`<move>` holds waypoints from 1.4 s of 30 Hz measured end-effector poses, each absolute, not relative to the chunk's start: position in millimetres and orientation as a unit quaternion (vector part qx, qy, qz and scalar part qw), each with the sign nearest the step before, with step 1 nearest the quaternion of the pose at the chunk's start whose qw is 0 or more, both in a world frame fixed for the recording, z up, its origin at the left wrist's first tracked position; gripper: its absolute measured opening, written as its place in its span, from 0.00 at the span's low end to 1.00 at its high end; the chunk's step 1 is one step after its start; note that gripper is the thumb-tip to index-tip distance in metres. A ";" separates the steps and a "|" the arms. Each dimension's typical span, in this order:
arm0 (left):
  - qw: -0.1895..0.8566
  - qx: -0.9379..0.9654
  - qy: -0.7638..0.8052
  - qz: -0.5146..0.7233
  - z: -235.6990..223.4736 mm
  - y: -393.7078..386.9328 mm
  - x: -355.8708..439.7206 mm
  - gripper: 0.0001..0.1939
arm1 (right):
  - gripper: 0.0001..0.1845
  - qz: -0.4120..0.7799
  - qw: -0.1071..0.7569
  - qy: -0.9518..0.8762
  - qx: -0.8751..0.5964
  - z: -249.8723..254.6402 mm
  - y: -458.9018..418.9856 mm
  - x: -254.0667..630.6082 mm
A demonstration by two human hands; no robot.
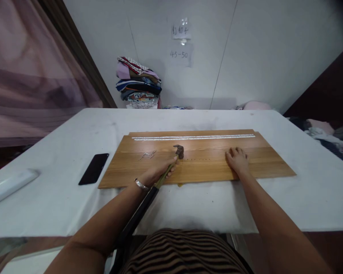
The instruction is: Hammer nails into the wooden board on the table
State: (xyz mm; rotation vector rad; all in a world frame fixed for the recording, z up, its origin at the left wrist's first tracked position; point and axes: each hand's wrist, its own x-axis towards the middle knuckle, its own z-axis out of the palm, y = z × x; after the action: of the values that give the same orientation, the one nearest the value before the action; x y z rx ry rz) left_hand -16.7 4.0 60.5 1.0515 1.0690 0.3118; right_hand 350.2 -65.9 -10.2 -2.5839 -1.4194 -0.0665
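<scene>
My left hand (163, 168), with a silver bracelet on its wrist, is closed around the upper handle of a claw hammer (161, 180). The hammer's dark metal head is at the wooden board (205, 172), and its long black grip runs back under my forearm. A row of small dark points, nails or holes, crosses the board to the right of the hammer head. Several loose nails (148, 155) lie on the left part of the board. Further right, my right hand (238, 161) rests on the board with its fingers apart and slightly bent, and no object shows in it.
Two white measuring strips (194, 137) lie along the board's far side. A black phone (93, 169) is left of the board, and a white roll (13, 186) lies at the table's left edge. Folded clothes (138, 82) are stacked against the wall behind the white table (217, 209).
</scene>
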 end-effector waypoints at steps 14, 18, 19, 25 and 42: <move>0.722 0.482 0.475 0.143 59.2 4.8 -17.4 0.20 | 0.27 -0.023 0.116 -0.479 -0.870 -10.6 -66.0 350.2; 0.725 0.476 0.476 0.147 65.4 1.5 -17.0 0.20 | 0.28 -0.015 0.106 -0.477 -0.872 -8.6 -66.0 349.6; 0.728 0.474 0.472 0.150 67.6 1.1 -17.2 0.20 | 0.28 -0.012 0.104 -0.477 -0.873 -7.8 -66.1 349.3; 0.738 0.472 0.455 0.163 69.5 2.6 -18.5 0.22 | 0.28 -0.018 0.097 -0.478 -0.873 -6.3 -67.2 347.8; 0.730 0.476 0.464 0.155 70.1 2.6 -18.3 0.22 | 0.28 -0.023 0.093 -0.478 -0.873 -12.3 -66.3 351.1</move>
State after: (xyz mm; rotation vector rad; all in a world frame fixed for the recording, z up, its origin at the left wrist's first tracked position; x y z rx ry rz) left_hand -18.3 2.6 70.1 1.0487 1.0221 0.3410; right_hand 351.1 -66.3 -12.3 -2.5905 -1.4194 -0.0671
